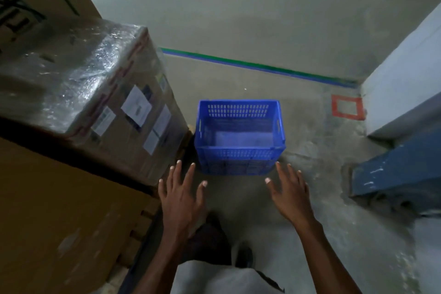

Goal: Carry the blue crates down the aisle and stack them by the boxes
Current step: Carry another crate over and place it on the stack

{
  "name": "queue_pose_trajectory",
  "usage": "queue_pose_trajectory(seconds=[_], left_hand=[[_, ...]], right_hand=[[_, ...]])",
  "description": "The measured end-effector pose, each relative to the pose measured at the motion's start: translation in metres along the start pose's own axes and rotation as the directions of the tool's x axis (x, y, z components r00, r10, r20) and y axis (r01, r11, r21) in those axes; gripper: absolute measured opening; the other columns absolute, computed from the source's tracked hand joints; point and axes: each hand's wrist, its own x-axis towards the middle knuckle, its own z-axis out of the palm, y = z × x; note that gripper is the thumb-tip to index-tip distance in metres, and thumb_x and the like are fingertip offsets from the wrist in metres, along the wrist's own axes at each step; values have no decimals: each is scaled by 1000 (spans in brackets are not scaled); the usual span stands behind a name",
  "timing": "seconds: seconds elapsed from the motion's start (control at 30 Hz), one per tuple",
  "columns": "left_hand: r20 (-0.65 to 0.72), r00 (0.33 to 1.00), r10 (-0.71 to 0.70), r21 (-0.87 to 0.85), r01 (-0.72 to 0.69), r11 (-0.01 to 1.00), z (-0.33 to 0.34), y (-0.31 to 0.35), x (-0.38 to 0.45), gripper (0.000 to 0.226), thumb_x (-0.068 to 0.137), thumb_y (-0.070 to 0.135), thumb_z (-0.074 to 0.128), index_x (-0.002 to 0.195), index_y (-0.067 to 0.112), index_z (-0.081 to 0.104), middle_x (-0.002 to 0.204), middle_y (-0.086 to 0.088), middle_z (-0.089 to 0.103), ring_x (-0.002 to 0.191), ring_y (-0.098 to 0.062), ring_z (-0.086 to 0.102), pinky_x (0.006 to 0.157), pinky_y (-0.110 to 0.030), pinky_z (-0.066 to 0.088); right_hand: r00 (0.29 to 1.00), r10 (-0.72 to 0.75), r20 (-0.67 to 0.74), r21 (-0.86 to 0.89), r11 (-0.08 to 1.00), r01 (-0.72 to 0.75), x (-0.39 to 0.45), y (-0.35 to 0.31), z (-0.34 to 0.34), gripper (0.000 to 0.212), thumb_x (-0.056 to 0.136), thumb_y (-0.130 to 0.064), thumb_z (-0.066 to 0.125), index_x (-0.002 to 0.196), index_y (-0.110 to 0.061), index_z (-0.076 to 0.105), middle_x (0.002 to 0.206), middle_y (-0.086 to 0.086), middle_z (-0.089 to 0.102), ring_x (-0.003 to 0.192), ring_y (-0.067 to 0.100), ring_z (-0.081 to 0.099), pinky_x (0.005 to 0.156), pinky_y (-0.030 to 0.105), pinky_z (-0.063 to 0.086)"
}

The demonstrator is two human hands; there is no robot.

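A blue slotted plastic crate (239,150) stands on the concrete floor right beside a plastic-wrapped cardboard box (78,93). It looks like two crates, one stacked on the other, and the top one is empty. My left hand (182,196) hovers just short of the crate's near left corner, fingers spread and straight. On the other side, my right hand (290,194) is held out with fingers spread, short of the near right corner. Neither hand touches the crate or holds anything.
Large brown cardboard boxes (59,217) fill the left side. A white wall with a blue base (396,174) juts in from the right. A green-blue floor line (257,65) crosses beyond the crate, and a red square marking (347,107) lies on the floor to the right.
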Motion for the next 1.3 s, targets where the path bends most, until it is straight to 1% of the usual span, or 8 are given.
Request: queue_pose_trajectory(seconds=[0.13, 0.3, 0.47, 0.73, 0.87, 1.0, 1.13, 1.3], left_hand=[[31, 1000, -3, -29, 4, 1000, 35, 7, 99, 62, 94, 63, 32, 147, 34, 43, 160, -2, 31, 148, -24, 27, 119, -52, 16], [262, 964, -52, -64, 71, 995, 98, 3, 227, 59, 97, 58, 38, 150, 31, 38, 160, -5, 30, 146, -27, 28, 118, -50, 21], [358, 929, -94, 33, 88, 996, 162, -13, 332, 55, 99, 53, 38, 147, 25, 41, 153, -10, 38, 135, -34, 40, 109, -50, 35], [388, 837, -386, -259, 500, 826, 323, -81, 442, 63, 90, 47, 51, 137, 7, 44, 132, -23, 51, 122, -39, 52, 102, -52, 44], [359, 816, -452, -297, 559, 774, 383, -109, 474, 58, 85, 58, 48, 118, 10, 51, 113, -22, 60, 105, -35, 62, 90, -53, 50], [340, 821, -458, -369, 565, 738, 391, -107, 482, 52, 93, 66, 39, 103, 17, 53, 98, -20, 64, 87, -34, 64, 79, -53, 53], [364, 797, -481, -434, 602, 670, 407, -124, 486, 55, 86, 80, 31, 89, 27, 48, 84, -17, 58, 70, -32, 60, 67, -53, 52], [356, 797, -487, -511, 603, 613, 384, -95, 495, 48, 99, 55, 37, 75, 16, 49, 64, -12, 50, 48, -23, 50, 39, -29, 43]], right_hand=[[999, 9, 35, 96, 995, -12, 118, 2, 10, 66, 93, -48, 55, 150, -17, 41, 151, 19, 43, 139, 38, 41, 113, 48, 35], [978, 101, 183, 98, 988, -120, 252, -1, 16, 64, 97, -31, 60, 151, -7, 37, 151, 23, 41, 139, 35, 41, 112, 37, 31], [941, 203, 269, -45, 979, -198, 365, 33, 46, 71, 94, -43, 57, 155, -19, 30, 150, 18, 44, 131, 38, 48, 105, 45, 42], [900, 377, 219, -115, 926, -360, 501, 92, 120, 82, 92, -45, 60, 156, -13, 21, 154, 21, 33, 135, 44, 39, 110, 50, 35], [842, 511, 174, 4, 854, -520, 534, 112, 149, 81, 94, -40, 59, 155, -4, 19, 152, 28, 32, 134, 48, 38, 108, 52, 34], [823, 560, 94, 119, 815, -567, 549, 127, 168, 59, 98, -44, 49, 132, 4, 44, 132, 35, 50, 118, 50, 52, 96, 51, 42], [790, 604, 103, 334, 727, -600, 560, 146, 182, 92, 77, -86, 24, 101, -4, 59, 95, 26, 69, 82, 41, 68, 81, 51, 55], [806, 577, 133, 459, 685, -566, 561, 147, 178, 68, 76, -80, 33, 76, -16, 57, 62, 10, 60, 46, 28, 59, 53, 38, 51]])
